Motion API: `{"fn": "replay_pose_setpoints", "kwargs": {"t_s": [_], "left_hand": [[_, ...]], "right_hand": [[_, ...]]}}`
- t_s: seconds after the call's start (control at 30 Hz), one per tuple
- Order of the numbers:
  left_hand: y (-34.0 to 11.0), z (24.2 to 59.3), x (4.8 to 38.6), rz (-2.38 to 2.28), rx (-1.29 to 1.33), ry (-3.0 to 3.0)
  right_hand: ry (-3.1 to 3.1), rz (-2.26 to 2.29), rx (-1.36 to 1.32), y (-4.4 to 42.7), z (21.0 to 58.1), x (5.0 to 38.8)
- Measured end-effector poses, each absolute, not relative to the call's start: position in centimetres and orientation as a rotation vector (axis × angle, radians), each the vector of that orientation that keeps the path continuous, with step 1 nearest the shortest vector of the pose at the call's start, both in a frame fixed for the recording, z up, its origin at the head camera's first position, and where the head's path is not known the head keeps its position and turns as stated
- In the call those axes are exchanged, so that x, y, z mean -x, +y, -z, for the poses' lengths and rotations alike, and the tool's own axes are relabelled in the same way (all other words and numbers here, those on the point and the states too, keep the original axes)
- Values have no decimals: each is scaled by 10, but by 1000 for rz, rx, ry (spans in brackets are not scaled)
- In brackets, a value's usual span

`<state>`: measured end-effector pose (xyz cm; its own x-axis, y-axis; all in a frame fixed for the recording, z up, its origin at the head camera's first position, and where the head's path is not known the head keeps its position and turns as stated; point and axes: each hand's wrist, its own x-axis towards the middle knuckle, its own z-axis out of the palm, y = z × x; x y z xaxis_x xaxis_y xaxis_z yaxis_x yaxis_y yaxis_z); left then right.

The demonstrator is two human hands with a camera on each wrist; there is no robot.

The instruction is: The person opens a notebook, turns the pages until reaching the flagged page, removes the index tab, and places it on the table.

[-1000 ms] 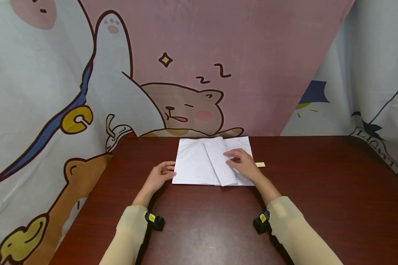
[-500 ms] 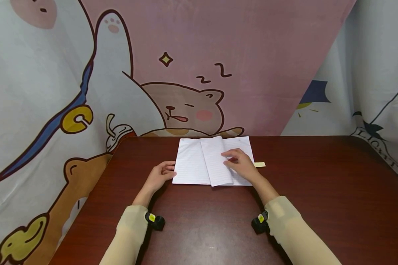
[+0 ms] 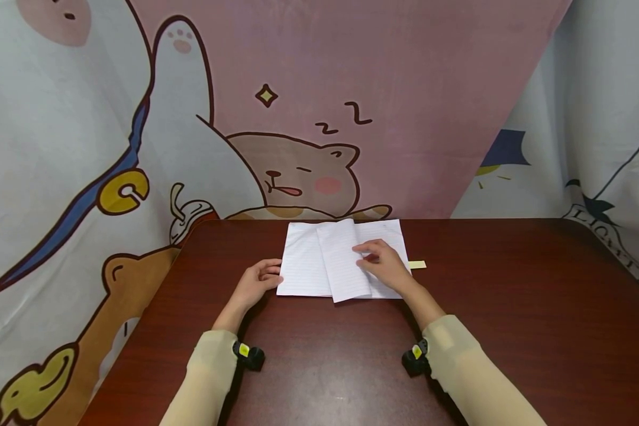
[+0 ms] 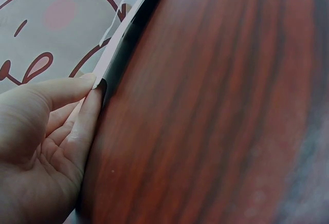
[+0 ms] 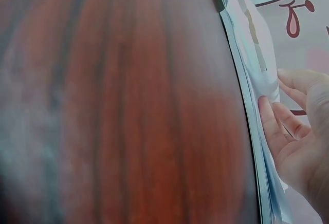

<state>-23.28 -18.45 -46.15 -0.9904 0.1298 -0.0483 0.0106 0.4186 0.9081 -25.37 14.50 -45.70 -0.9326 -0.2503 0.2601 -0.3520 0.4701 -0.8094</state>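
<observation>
A lined notebook (image 3: 305,260) lies open on the dark wooden table, with one page (image 3: 341,260) bent over leftward across the spread. My left hand (image 3: 258,279) pinches the notebook's left edge; in the left wrist view the thumb (image 4: 77,89) is over the edge and a finger lies under it. My right hand (image 3: 384,264) touches the bent page's right side with relaxed fingertips, index finger and thumb apart. Seen from the right wrist, the fingers (image 5: 272,129) are at the curved white page (image 5: 264,54). Part of the right-hand page is hidden behind my right hand.
A small pale yellow tab (image 3: 418,264) sticks out from the notebook's right side. The table (image 3: 330,355) spreads toward me and to both sides. A printed curtain (image 3: 404,118) hangs behind the table's far edge.
My right hand has moved slightly left, and the bent page has swung further left, its lower corner dropping toward me. My left hand has stayed at the notebook's edge.
</observation>
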Motion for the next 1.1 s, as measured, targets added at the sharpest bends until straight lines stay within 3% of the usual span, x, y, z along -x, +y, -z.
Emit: {"fn": "replay_pose_setpoints", "kwargs": {"t_s": [1.1], "left_hand": [[-187,464,235,-1638,-152,2549]], "right_hand": [[-2617,-1422,-597,116,456,255]]}}
